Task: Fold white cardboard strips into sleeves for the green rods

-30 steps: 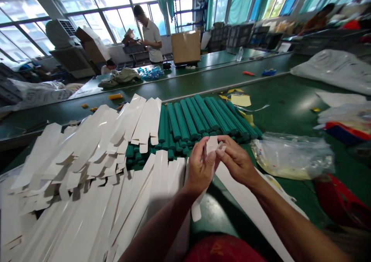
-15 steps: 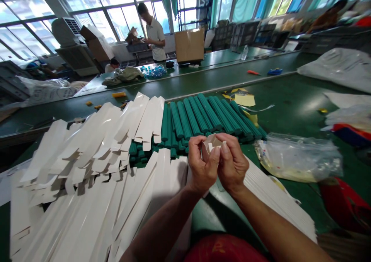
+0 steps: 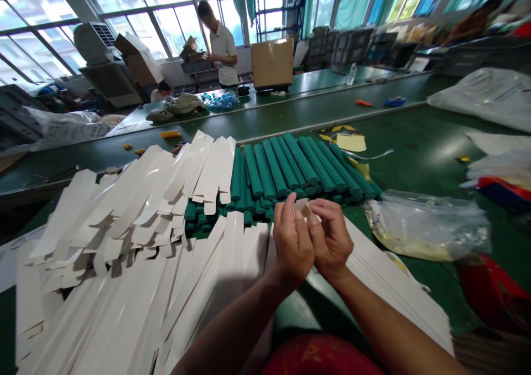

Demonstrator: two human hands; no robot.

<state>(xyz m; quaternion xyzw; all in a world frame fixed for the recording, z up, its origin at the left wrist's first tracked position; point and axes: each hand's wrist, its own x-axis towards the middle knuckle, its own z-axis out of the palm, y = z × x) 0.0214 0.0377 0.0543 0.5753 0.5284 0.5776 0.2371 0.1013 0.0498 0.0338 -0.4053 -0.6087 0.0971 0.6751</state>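
Note:
Between my two hands is the end of a small white cardboard box (image 3: 302,206), mostly covered by my fingers. My left hand (image 3: 292,242) is closed around its left side, thumb near the top edge. On the other side my right hand (image 3: 331,237) grips it, the thumb pressed against the end. Just beyond my hands lies a stack of ribbed green rods (image 3: 276,167). To the left are piled long white boxes (image 3: 136,192) with their end flaps hanging out. A row of flat white cartons (image 3: 398,281) lies under and beside my right forearm.
Clear plastic bags (image 3: 429,223) lie to the right on the green table (image 3: 418,142). A red object (image 3: 492,292) sits at the right edge. Beyond are a yellow paper piece (image 3: 350,142), a large cardboard box (image 3: 271,64) and a person (image 3: 223,48) standing across the tables.
My left fingers have straightened and lifted at the box end, and my thumbs have come closer together. Less of the box's end shows now. The piles around have stayed as they were.

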